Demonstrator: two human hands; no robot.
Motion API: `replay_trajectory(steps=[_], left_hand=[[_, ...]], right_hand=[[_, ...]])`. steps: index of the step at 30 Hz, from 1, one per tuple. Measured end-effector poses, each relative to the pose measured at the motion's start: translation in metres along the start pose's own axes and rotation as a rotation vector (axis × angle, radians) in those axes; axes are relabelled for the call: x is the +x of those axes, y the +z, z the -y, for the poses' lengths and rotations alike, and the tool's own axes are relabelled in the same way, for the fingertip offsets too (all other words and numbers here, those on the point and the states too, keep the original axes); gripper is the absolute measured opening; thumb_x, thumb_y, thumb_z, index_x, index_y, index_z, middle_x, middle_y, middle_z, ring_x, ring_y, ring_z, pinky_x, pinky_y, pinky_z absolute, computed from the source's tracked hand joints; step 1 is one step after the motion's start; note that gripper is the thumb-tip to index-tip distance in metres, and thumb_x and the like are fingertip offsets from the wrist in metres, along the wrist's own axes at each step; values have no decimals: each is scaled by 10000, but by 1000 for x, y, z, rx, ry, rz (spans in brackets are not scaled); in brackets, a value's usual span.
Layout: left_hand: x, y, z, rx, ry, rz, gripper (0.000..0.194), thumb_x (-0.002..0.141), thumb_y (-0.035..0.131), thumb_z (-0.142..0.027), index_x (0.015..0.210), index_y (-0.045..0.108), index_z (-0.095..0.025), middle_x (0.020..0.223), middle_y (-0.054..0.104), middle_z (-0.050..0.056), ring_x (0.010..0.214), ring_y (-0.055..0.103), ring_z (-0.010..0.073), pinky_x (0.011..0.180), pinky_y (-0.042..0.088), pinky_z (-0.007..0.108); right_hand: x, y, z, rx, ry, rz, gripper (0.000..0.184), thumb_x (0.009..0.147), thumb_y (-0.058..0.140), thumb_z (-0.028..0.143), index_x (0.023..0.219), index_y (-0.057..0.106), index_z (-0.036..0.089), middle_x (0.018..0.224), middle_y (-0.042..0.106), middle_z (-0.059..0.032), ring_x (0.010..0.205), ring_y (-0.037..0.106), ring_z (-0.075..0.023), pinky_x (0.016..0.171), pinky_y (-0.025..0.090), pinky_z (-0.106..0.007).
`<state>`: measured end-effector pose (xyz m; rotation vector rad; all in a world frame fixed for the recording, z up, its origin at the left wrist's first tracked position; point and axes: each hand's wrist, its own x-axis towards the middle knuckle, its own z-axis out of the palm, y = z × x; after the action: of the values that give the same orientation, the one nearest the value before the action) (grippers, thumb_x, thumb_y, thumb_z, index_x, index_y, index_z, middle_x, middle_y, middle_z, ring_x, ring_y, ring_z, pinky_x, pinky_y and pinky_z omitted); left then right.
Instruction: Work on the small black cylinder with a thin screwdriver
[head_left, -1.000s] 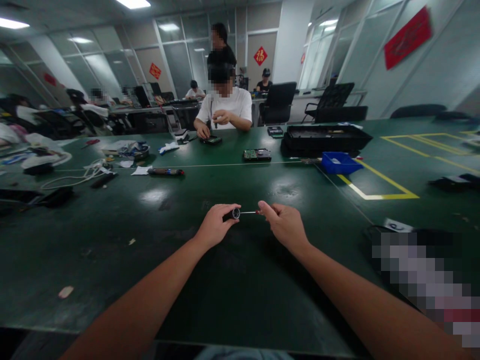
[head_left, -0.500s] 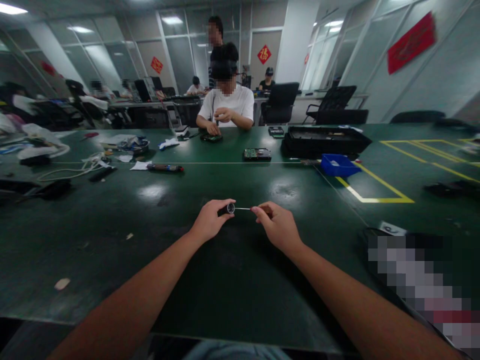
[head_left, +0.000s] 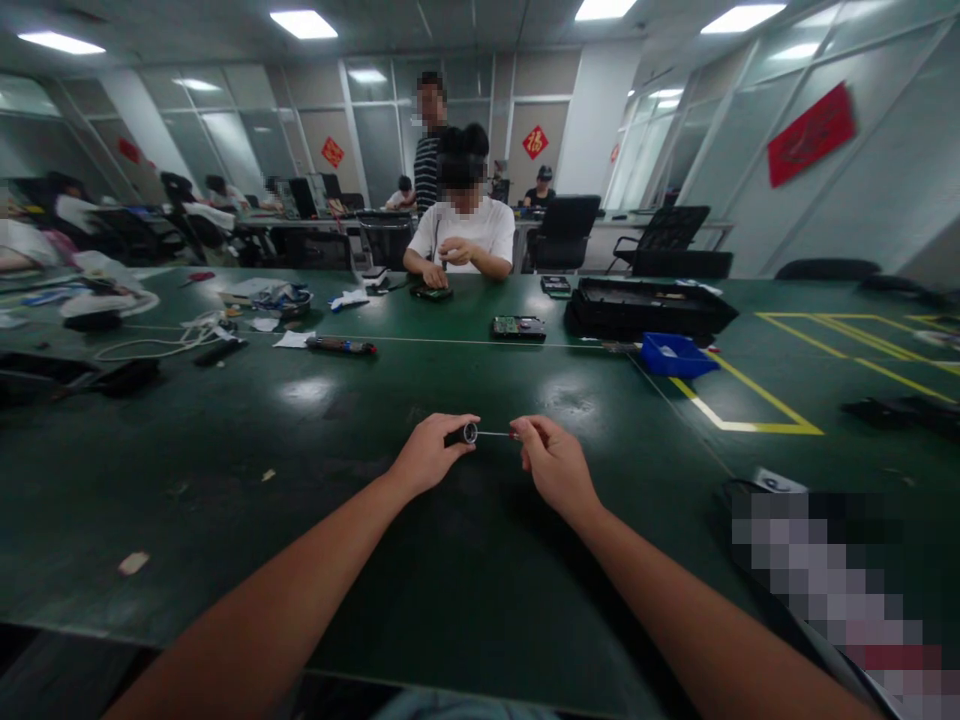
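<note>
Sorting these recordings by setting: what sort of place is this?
Probably an office-like electronics workroom: office chairs and glass partitions stand beyond a green worktable with an exposed circuit-board device on it.

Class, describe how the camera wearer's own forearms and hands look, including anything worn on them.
The bare left hand and bare right hand wear no gloves. The left forearm and right forearm show no sleeves, watches, cables or evident markings. Fingers are too small to rule out thin rings.
</note>
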<state>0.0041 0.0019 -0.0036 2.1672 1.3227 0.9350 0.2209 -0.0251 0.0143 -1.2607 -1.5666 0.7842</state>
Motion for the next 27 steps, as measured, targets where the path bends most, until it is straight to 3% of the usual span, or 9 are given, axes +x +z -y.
replay_trajectory(steps=[4,8,10,15,18,21,25,27], left_hand=[[-1,0,-3,-8,6,5,447,847,710,-200,1284,655,-279,1240,685,47,1169,596,235,1047,440,425],[-2,0,-5,3,2,14,450,849,713,-221,1292,654,-281,1246,680,55,1174,593,243,1046,443,433],[-2,0,-5,9,15,20,436,853,711,-228,1283,659,-276,1235,684,55,1164,597,242,1039,447,429],[-1,1,-5,7,44,-7,439,848,718,-231,1281,657,-269,1237,687,47,1165,604,236,1044,443,409],[-1,1,-8,18,40,-12,435,850,714,-236,1280,657,-264,1239,688,50,1164,607,242,1047,441,412],[-2,1,-10,19,45,1,428,846,717,-236,1270,663,-261,1229,692,50,1158,607,246,1038,448,415],[-2,2,-12,13,30,-12,424,845,719,-235,1264,665,-268,1223,692,48,1143,611,249,1028,452,419],[-2,2,-13,7,22,-28,421,849,716,-238,1266,662,-268,1212,695,47,1130,615,246,1016,457,413]], right_hand=[[-1,1,3,50,-24,-53,314,919,536,429,1141,613,221,715,634,-1,595,568,-182,549,415,-302],[-3,-1,5,-15,-53,-50,210,919,522,370,1007,652,231,723,627,0,636,585,-186,600,430,-313],[-3,-1,5,-54,-51,-55,265,950,480,419,937,671,236,718,630,-9,666,604,-198,617,440,-320],[-4,1,3,11,-80,-107,287,946,522,444,1144,571,242,862,690,-34,772,649,-218,700,481,-342],[-4,0,5,52,-104,-100,224,940,528,416,1066,573,236,869,681,-32,766,635,-203,712,477,-335],[-4,-2,8,25,-93,-77,252,970,466,444,946,607,237,748,630,-8,689,602,-190,655,454,-319],[-2,-1,6,150,-75,-139,235,930,551,426,1061,579,234,825,661,-19,755,640,-195,726,496,-337],[1,1,1,253,-36,-153,251,902,603,440,1025,596,221,866,676,-38,794,652,-197,784,518,-359]])
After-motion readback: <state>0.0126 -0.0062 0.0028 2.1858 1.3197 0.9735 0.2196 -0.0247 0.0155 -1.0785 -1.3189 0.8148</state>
